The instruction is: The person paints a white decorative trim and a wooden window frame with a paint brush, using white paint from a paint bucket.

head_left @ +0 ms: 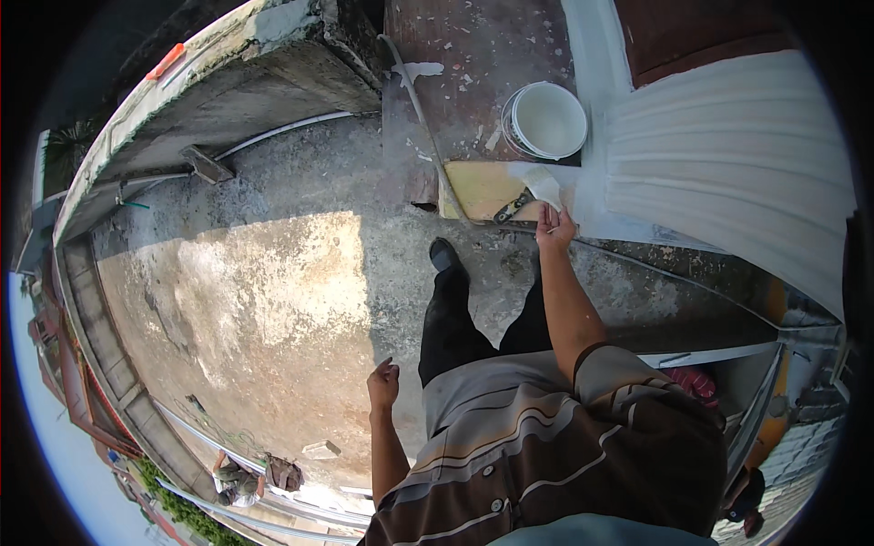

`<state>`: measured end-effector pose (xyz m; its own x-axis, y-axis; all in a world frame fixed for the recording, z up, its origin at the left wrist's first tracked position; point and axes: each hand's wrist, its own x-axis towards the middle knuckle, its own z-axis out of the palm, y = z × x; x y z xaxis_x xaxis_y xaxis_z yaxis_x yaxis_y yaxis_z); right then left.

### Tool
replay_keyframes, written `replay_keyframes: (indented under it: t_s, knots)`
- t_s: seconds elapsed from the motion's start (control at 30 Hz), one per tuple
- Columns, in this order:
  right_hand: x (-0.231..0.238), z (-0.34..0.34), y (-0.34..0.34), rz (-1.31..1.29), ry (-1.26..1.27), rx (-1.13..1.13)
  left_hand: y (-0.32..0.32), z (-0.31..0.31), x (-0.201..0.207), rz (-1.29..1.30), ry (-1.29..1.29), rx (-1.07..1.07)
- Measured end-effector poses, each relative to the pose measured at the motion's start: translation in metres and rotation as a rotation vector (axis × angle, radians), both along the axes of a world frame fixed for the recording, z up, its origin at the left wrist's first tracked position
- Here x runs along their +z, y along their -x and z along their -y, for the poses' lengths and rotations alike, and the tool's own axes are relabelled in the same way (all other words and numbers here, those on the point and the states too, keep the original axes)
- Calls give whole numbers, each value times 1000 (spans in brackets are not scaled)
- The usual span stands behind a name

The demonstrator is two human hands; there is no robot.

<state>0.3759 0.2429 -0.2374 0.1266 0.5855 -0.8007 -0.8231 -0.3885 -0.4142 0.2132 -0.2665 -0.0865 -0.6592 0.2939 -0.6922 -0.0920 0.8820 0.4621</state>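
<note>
Rough concrete rooftop (273,300), half sunlit, fills the frame's middle. Right hand (553,226), upper centre, closes its fingers around the handle of a wide paintbrush (533,196) resting on a yellowish board (478,187); left hand (383,384) hangs loosely curled, holding nothing. Just above, a white bucket (546,120) holds white paint. Likely risk: a dripping brush, or a nudge tipping the bucket.

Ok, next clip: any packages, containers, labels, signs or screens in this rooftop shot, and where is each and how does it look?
Paint bucket: round, white, open-topped, white paint inside, on the paint-spattered reddish ledge beside the white-coated corrugated sheet, above the right hand.
Yellowish flat board: rectangular, just below the bucket, a paintbrush lying on it at the right hand's fingers.
Labels, signs, screens: none that can be made out.
</note>
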Motion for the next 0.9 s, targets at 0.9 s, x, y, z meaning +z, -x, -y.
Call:
replay_keyframes:
  t_s: [0.9]
  knots:
    - [123, 49, 119, 647, -94, 1181, 614, -469, 71, -1131, -395, -494]
